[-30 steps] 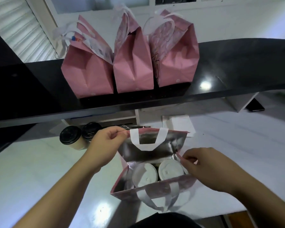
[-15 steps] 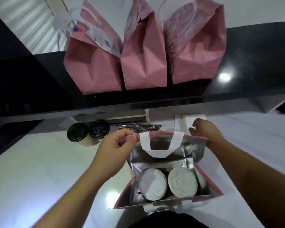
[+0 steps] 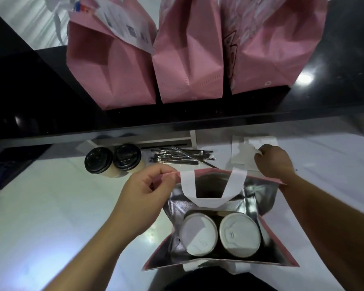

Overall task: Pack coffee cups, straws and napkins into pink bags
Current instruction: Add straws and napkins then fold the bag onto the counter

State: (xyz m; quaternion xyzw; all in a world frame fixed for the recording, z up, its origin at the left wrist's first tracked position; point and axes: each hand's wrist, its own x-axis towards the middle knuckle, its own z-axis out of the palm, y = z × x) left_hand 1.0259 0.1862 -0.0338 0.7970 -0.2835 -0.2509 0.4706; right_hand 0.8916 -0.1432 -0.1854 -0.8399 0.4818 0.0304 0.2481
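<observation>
Head view | three pink bags [image 3: 187, 59] packed, upper frame | open bag [image 3: 267, 234]: two cups [image 3: 219, 234] in; straws [image 3: 181, 157], napkins [image 3: 243, 156] pending | left grip [image 3: 143, 196] pinches the bag rim, right grip [image 3: 273, 160] pinches a napkin

Below the left hand [image 3: 144, 198], the open bag's [image 3: 269, 234] mouth is nearly filled by two white-lidded cups [image 3: 199, 236], leaving narrow gaps along the foil walls. Just beyond the hand lie wrapped straws [image 3: 180, 157] and two black-lidded cups [image 3: 111, 159]; the black shelf [image 3: 334, 97] overhangs them.

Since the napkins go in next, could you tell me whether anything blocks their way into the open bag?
Nothing visible does. The right hand pinches a napkin just beyond the open bag, whose mouth the left hand holds open.
</observation>
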